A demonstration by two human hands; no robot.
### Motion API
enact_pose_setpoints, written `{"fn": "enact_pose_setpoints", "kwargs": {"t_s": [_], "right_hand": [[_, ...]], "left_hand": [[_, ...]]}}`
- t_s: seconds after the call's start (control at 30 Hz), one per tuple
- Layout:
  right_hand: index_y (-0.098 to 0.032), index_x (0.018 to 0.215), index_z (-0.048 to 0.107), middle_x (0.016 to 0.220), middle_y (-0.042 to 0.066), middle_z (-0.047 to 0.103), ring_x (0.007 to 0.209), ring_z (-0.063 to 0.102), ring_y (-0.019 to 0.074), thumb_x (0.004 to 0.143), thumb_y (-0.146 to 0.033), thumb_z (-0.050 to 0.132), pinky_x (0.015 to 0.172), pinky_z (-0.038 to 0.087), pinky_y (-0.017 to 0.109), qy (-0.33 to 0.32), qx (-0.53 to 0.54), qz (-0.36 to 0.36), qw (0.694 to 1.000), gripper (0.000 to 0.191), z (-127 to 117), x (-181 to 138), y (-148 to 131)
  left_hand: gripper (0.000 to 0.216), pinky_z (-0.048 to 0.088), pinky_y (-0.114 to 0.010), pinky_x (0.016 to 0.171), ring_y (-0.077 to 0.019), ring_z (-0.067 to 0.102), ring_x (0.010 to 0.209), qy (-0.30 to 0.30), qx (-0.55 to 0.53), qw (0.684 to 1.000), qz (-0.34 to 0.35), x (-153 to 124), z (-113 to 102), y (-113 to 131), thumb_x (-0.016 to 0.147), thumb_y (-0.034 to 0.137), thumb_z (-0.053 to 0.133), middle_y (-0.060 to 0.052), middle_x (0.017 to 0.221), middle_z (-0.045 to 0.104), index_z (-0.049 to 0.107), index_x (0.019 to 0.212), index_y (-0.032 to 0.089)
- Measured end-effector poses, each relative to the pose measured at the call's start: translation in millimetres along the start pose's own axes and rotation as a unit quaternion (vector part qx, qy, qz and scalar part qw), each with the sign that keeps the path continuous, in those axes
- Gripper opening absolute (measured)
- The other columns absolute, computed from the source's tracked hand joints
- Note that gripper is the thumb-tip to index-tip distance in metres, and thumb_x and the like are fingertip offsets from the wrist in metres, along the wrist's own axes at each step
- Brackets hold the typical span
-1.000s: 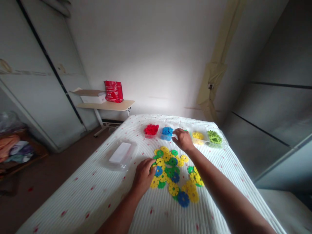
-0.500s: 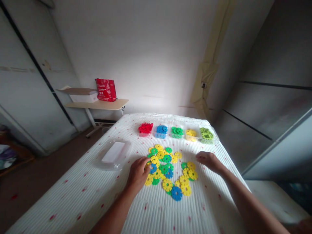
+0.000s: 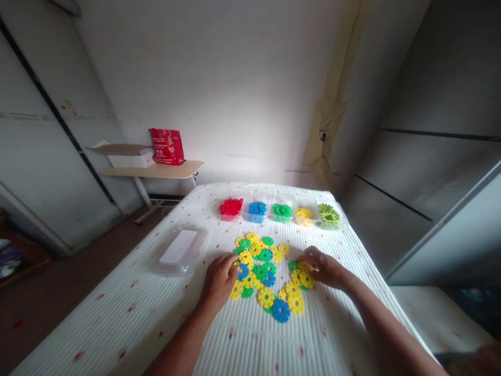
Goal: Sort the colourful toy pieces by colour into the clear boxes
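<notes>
Yellow, green and blue notched plastic discs (image 3: 260, 272) lie in a loose, overlapping heap on the bed-like padded surface. At the heap's left edge rests my left hand (image 3: 219, 275), its fingers curved and thumb apart, touching or very near the outer discs. My right hand (image 3: 324, 267) reaches over the right-hand cluster of yellow discs (image 3: 293, 289). Its fingers and thumb are spread around the top yellow disc (image 3: 305, 266), which they partly cover; a firm grip does not show. A blue disc (image 3: 281, 310) lies at the near end of the heap.
Beyond the heap stands a row of clear tubs with red pieces (image 3: 230, 207), blue discs (image 3: 257, 209), green discs (image 3: 282, 210), yellow discs (image 3: 304, 214) and light-green pieces (image 3: 329, 214). A clear plastic lid (image 3: 191, 261) lies left. A side table (image 3: 172, 171) holds a red bag (image 3: 167, 146).
My right hand has moved left and slightly down onto the yellow discs on the right, its fingers spreading. My left hand stays by the heap. The whole view has shifted slightly.
</notes>
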State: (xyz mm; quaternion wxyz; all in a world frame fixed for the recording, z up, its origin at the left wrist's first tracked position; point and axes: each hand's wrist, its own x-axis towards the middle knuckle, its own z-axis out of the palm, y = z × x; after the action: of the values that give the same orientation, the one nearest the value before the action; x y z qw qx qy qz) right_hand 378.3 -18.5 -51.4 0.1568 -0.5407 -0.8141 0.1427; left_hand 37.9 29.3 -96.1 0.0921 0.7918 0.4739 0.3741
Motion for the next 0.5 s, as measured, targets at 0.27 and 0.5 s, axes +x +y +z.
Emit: {"fn": "enact_pose_setpoints", "kwargs": {"t_s": [0.27, 0.5], "right_hand": [[-0.019, 0.089, 0.058, 0.092, 0.005, 0.058, 0.076, 0.056, 0.0147, 0.068, -0.019, 0.058, 0.064, 0.044, 0.023, -0.003, -0.074, 0.095, 0.993, 0.022, -6, 3, -6], [-0.018, 0.085, 0.057, 0.079, 0.002, 0.060, 0.067, 0.053, 0.0128, 0.064, -0.015, 0.058, 0.057, 0.037, 0.022, -0.059, -0.018, 0.143, 0.988, 0.022, -31, -6, -25]], "left_hand": [[0.029, 0.047, -0.038, 0.090, -0.0205, 0.060, 0.098, -0.003, 0.009, 1.000, 0.005, 0, -1, 0, 0.081, 0.024, 0.044, -0.007, 0.105, 0.066, 0.062, 0.103, 0.018], [0.029, 0.047, -0.037, 0.091, -0.0202, 0.059, 0.099, -0.004, 0.023, 1.000, 0.007, 0, 1, -1, 0.081, 0.024, 0.045, -0.007, 0.106, 0.065, 0.063, 0.103, 0.018]]}}
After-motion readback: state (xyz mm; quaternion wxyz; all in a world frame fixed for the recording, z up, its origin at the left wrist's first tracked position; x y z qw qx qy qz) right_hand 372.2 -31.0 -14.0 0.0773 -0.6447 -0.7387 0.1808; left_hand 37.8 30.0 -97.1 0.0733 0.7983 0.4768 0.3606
